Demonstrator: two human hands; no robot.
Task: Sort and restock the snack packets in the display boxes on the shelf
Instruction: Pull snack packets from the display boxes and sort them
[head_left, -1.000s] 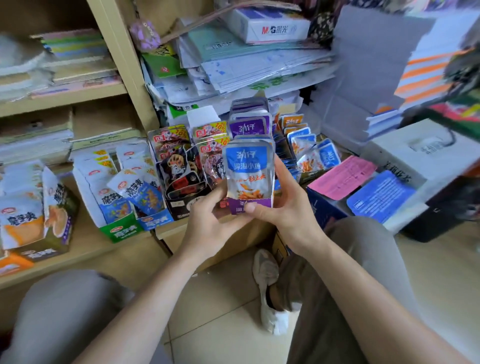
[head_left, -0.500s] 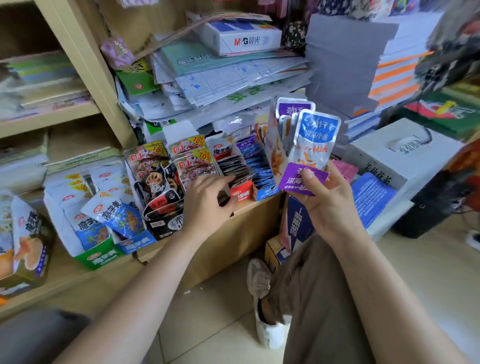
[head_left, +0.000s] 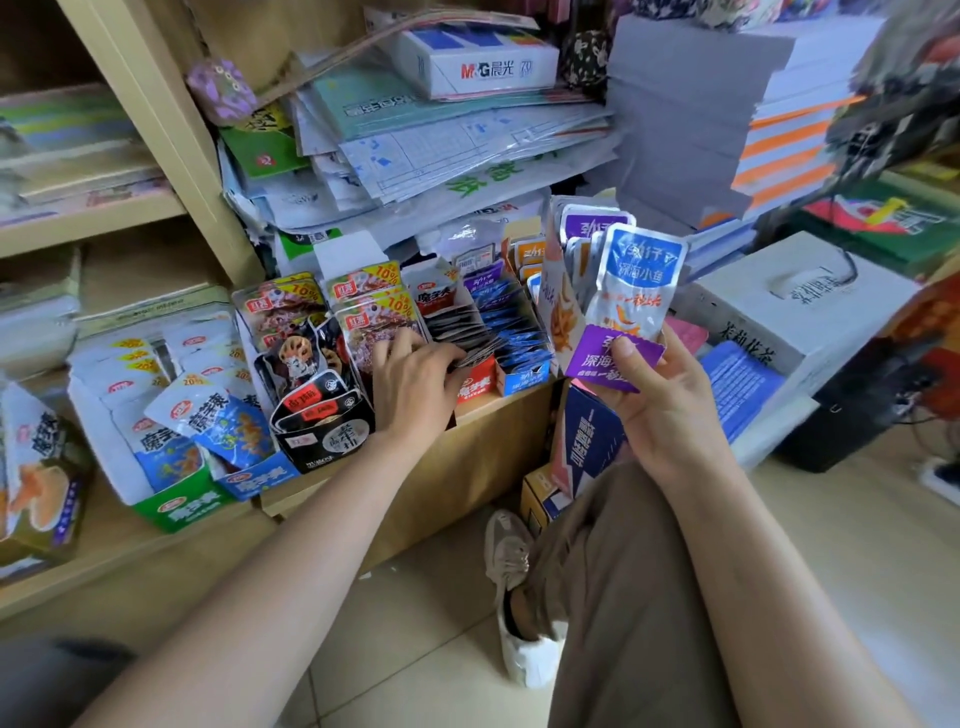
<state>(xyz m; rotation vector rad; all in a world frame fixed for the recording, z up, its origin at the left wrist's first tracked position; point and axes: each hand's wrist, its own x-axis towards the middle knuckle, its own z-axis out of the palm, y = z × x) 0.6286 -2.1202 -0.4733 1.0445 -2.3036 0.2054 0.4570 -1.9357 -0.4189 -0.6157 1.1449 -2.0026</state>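
My left hand (head_left: 415, 384) rests bent fingers on dark foil packets (head_left: 457, 332) in the red-fronted cardboard shelf box (head_left: 475, 387), grip unclear from here, while my right hand (head_left: 662, 410) pinches a fan of blue-and-purple foil snack packets (head_left: 631, 291) just right of it.

- In the right hand (head_left: 665, 400) grip, the snack packets (head_left: 631, 296): glossy, silvery plastic film, crinkled at the edges.
- Left of the grip, the display boxes (head_left: 475, 387): printed card with a slight sheen.
- Further left, the shelf (head_left: 171, 156): pale wood look, matt, smooth.
- Below the grip, the floor (head_left: 405, 623): smooth tiles, faintly glossy.
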